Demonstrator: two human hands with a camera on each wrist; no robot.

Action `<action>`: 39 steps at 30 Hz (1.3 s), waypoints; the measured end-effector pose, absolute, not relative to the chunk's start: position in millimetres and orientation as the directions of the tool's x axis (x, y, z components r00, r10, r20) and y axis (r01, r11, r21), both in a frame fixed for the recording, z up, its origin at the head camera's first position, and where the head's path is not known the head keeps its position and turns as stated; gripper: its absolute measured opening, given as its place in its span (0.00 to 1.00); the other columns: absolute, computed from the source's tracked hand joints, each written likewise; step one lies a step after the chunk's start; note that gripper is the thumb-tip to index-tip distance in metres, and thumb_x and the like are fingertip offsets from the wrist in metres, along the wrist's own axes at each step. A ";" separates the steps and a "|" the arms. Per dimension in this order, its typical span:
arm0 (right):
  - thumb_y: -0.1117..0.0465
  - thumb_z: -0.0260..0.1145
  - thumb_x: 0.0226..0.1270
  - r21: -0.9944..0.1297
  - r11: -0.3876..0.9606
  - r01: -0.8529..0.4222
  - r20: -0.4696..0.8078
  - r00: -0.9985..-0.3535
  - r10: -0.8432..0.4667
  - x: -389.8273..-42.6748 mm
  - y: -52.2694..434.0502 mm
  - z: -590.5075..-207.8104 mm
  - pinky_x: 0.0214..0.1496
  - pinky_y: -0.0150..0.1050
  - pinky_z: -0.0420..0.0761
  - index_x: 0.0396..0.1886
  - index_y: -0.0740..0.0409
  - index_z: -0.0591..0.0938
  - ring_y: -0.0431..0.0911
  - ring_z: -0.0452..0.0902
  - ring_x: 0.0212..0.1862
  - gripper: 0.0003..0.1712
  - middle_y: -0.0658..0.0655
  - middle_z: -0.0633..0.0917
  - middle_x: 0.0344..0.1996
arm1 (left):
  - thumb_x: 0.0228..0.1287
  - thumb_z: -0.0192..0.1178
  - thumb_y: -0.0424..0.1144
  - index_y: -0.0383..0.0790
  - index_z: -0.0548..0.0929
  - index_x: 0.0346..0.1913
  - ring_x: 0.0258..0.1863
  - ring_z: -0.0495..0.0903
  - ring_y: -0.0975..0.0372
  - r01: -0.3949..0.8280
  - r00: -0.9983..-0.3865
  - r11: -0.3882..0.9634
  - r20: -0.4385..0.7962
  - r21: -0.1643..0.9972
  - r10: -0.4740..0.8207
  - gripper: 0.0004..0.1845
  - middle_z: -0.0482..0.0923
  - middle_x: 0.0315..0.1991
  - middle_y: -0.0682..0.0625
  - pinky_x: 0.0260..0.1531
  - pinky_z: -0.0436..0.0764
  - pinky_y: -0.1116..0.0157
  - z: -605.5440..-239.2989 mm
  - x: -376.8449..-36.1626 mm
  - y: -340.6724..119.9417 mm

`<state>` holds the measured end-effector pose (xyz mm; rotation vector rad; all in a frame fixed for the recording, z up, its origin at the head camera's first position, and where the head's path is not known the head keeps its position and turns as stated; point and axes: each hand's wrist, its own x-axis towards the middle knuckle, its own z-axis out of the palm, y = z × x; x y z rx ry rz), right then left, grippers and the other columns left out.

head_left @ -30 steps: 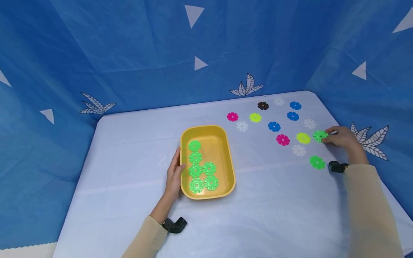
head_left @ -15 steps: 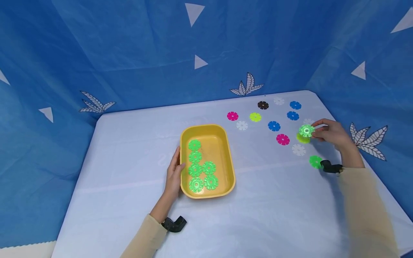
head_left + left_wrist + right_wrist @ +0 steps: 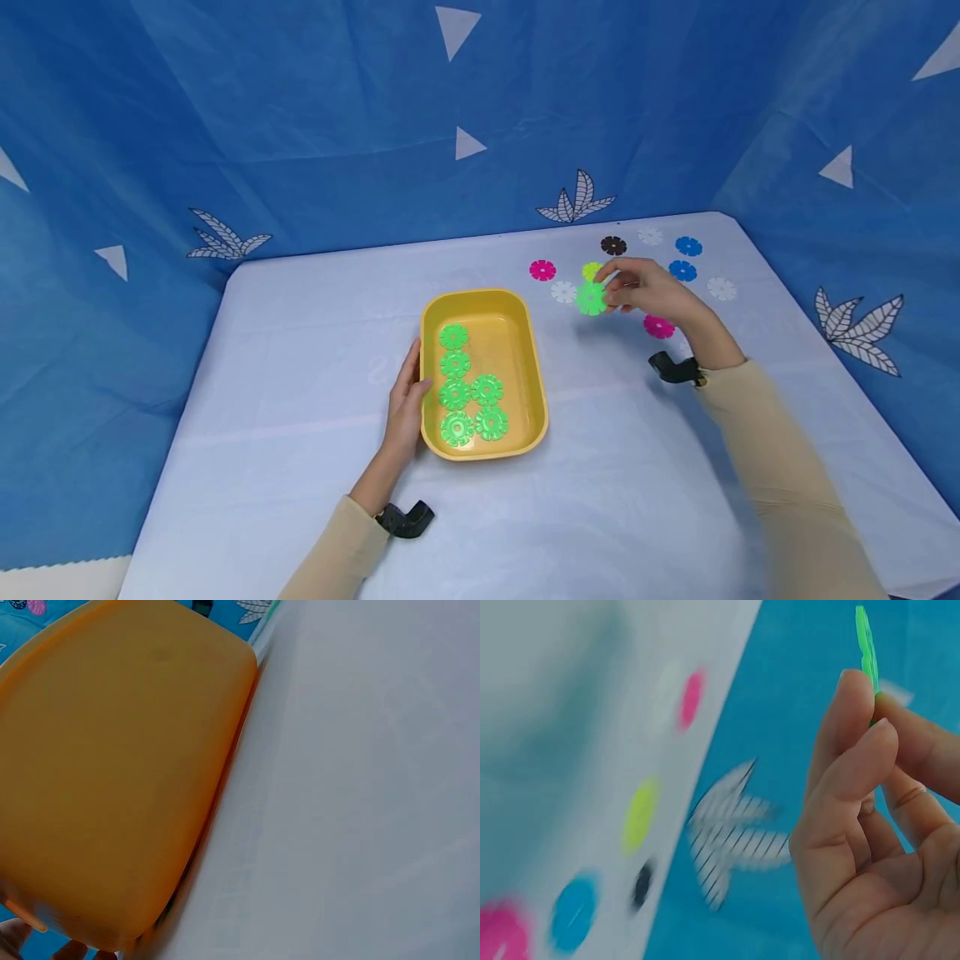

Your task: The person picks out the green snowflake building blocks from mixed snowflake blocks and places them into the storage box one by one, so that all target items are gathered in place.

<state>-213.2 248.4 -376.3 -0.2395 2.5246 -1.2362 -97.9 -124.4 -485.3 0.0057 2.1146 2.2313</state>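
Observation:
My left hand (image 3: 407, 408) grips the left wall of a yellow plastic tray (image 3: 537, 375), its thumb over the rim and its fingers along the outside. Several green notched discs (image 3: 453, 337) lie flat in the tray, mostly along its left side. My right hand (image 3: 648, 287) pinches another green notched disc (image 3: 590, 298) between thumb and fingertips, raised over the table right of the tray. In the right wrist view that disc (image 3: 866, 645) shows edge-on. The left wrist view is mostly filled by the tray's outer side (image 3: 127, 765), with fingertips (image 3: 71, 949) at its lower edge.
Loose notched discs lie on the white table (image 3: 300, 375) at the back right: pink (image 3: 542, 270), white (image 3: 722, 288), blue (image 3: 688, 246), dark brown (image 3: 612, 245) and yellow-green (image 3: 591, 271). My right hand and forearm cover some of them. A blue curtain (image 3: 337, 125) borders the table's back.
My right hand has lifted the green disc from the table's right side and carried it left, towards the tray. The left hand and the tray stay where they were.

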 end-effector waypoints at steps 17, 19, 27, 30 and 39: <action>0.73 0.63 0.64 -0.733 0.591 -0.337 -0.271 -0.652 -0.708 -230.6 107.4 -378.0 0.30 0.40 0.83 0.41 0.59 0.80 0.57 0.83 0.30 0.09 0.58 0.81 0.29 | 0.74 0.40 0.34 0.55 0.51 0.78 0.78 0.45 0.64 -0.051 -0.997 -0.039 -0.049 0.998 0.055 0.33 0.45 0.79 0.60 0.70 0.56 0.75 -485.7 -97.7 -124.1; 0.73 0.62 0.64 -0.721 0.609 -0.330 -0.303 -0.641 -0.705 -230.6 98.8 -384.3 0.30 0.40 0.83 0.41 0.59 0.80 0.58 0.84 0.30 0.09 0.58 0.81 0.28 | 0.74 0.40 0.33 0.55 0.51 0.78 0.78 0.45 0.64 -0.050 -0.997 -0.041 -0.048 0.998 0.052 0.33 0.45 0.79 0.60 0.70 0.56 0.75 -486.0 -97.6 -124.1; 0.74 0.62 0.62 -0.610 0.693 -0.386 -0.362 -0.642 -0.676 -226.5 77.3 -399.2 0.29 0.34 0.83 0.39 0.59 0.81 0.48 0.80 0.22 0.09 0.56 0.79 0.25 | 0.74 0.40 0.33 0.55 0.51 0.78 0.78 0.44 0.65 -0.040 -0.997 -0.053 -0.037 0.998 0.065 0.33 0.44 0.79 0.60 0.68 0.57 0.80 -485.9 -97.2 -124.5; 0.75 0.61 0.62 -0.576 0.713 -0.399 -0.375 -0.646 -0.665 -226.6 74.1 -402.9 0.28 0.33 0.82 0.39 0.58 0.81 0.47 0.80 0.21 0.10 0.55 0.79 0.22 | 0.74 0.40 0.33 0.54 0.51 0.78 0.78 0.43 0.65 -0.041 -0.997 -0.051 -0.037 0.998 0.063 0.33 0.44 0.79 0.60 0.67 0.56 0.81 -485.3 -97.2 -125.1; 0.77 0.61 0.58 -0.498 0.752 -0.432 -0.403 -0.652 -0.642 -229.5 69.7 -410.1 0.25 0.31 0.79 0.36 0.56 0.81 0.44 0.79 0.20 0.13 0.53 0.79 0.21 | 0.74 0.40 0.33 0.55 0.51 0.78 0.78 0.44 0.64 -0.045 -0.997 -0.049 -0.042 0.998 0.066 0.33 0.44 0.79 0.59 0.67 0.57 0.81 -482.8 -97.1 -125.8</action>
